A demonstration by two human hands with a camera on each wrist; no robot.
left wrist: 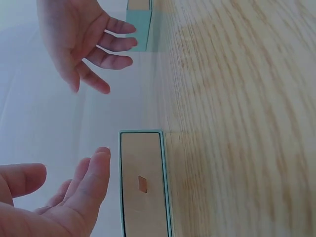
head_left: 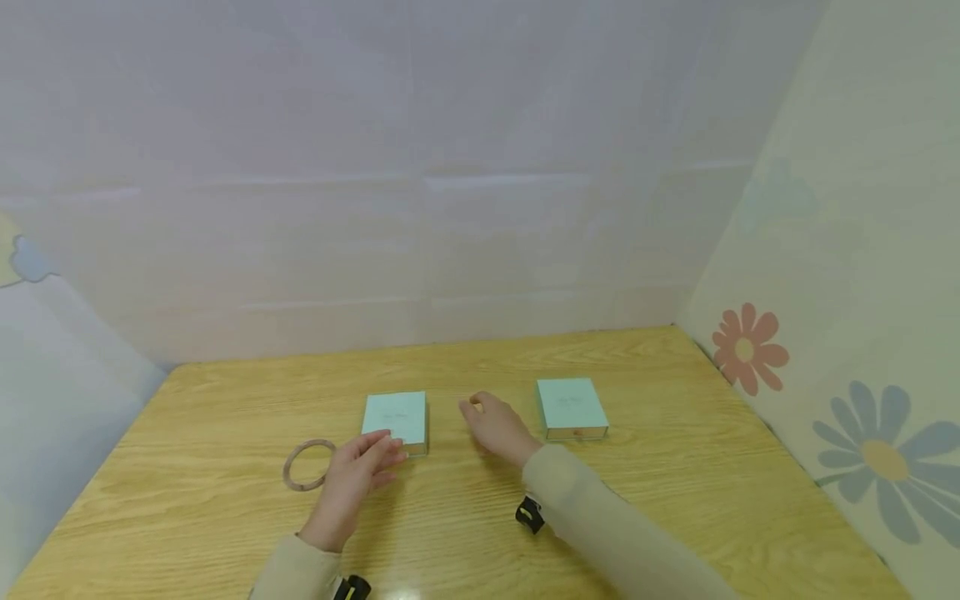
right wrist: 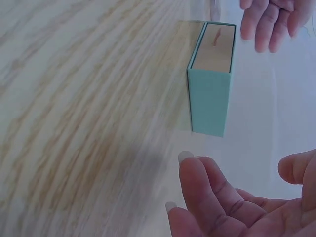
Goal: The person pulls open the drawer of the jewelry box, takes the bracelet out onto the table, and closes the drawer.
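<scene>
Two flat mint-green drawer boxes lie on the wooden table. My left hand (head_left: pixel 354 479) is at the near edge of the left box (head_left: pixel 393 414), its relaxed fingers overlapping that edge in the head view. In the left wrist view, a pale drawer front (left wrist: pixel 143 207) with a small tab shows beside this hand. My right hand (head_left: pixel 501 429) hovers between the boxes with loosely bent fingers and nothing in them. Just to its right sits the right box (head_left: pixel 572 404). A pinkish-brown bangle (head_left: pixel 303 487) lies left of my left hand, partly hidden behind it.
The wood-grain table (head_left: pixel 465 533) meets a pale cloth wall (head_left: pixel 420 250) at the back. On the right stands a side panel (head_left: pixel 840 317) with printed flowers. Dark straps (head_left: pixel 529 515) are worn near both wrists.
</scene>
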